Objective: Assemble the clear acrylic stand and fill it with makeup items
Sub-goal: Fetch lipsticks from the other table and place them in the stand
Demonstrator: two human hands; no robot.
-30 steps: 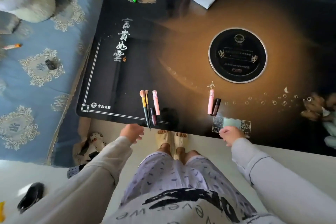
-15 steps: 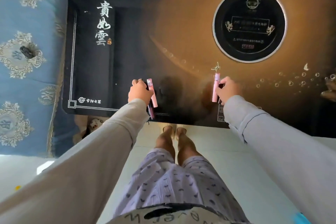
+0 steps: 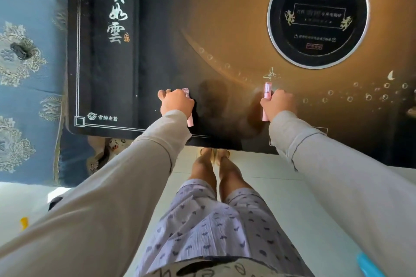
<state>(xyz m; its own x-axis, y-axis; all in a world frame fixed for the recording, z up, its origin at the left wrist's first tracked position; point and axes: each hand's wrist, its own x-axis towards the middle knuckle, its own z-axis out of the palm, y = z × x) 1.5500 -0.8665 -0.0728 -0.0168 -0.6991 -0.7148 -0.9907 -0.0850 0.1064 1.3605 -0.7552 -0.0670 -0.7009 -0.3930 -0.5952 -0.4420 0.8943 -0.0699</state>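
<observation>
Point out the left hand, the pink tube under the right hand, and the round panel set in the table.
left hand [image 3: 176, 102], head view, knuckles.
pink tube [image 3: 267, 91], head view, top end.
round panel [image 3: 318, 14], head view, centre.

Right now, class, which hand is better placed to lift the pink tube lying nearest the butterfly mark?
The right hand: it is already closed around that pink tube below the butterfly mark. The left hand is busy on another pink tube.

Each hand [image 3: 176, 102] [image 3: 279, 103] hides the middle of its pink tube [image 3: 190, 120] [image 3: 267, 90].
</observation>
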